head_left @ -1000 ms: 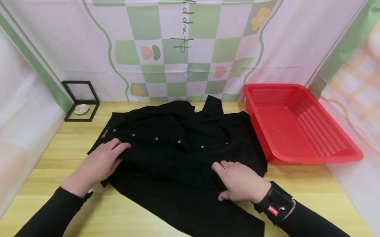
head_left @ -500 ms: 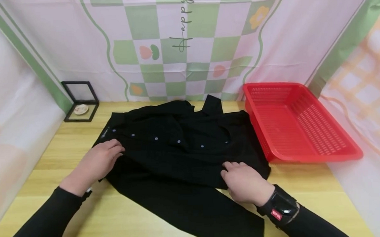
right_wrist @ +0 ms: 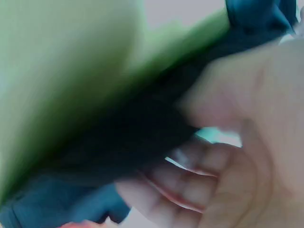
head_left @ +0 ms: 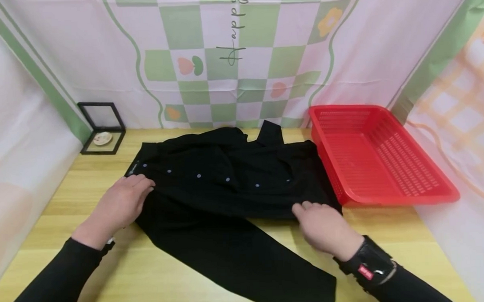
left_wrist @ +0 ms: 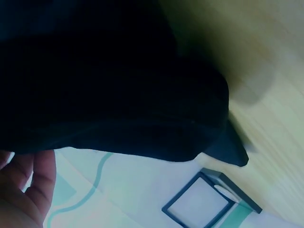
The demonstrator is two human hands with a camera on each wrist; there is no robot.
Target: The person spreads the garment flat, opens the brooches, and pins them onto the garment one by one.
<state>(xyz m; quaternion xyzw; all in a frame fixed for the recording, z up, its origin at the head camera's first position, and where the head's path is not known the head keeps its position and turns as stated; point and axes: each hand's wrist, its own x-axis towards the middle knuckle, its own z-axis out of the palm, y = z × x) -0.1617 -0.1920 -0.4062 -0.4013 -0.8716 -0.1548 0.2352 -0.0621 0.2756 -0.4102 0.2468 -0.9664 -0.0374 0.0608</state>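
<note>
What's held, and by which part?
Black shirt, by the near edge of its buttoned body: left hand at one end, right hand toward the basket.

head view above — wrist views close

1. Setting: we record a cloth-walled nook of domestic look; whether it stands in a home or a studio, we cannot tell.
2. Back hanging [head_left: 181, 28]: one, pale fabric, green-and-white checks, printed fruit, flower and sideways "Happy".
3. Left hanging [head_left: 20, 110]: one, whitish, with faint peach patches.
4. Right hanging [head_left: 461, 112]: one, orange-checked.
5. Worktop [head_left: 158, 287]: one, yellowish wood grain, walled by the hangings.
6. Household goods we note on it: red perforated basket [head_left: 400, 202], hinged black frame [head_left: 102, 129], black buttoned garment [head_left: 229, 258].
</note>
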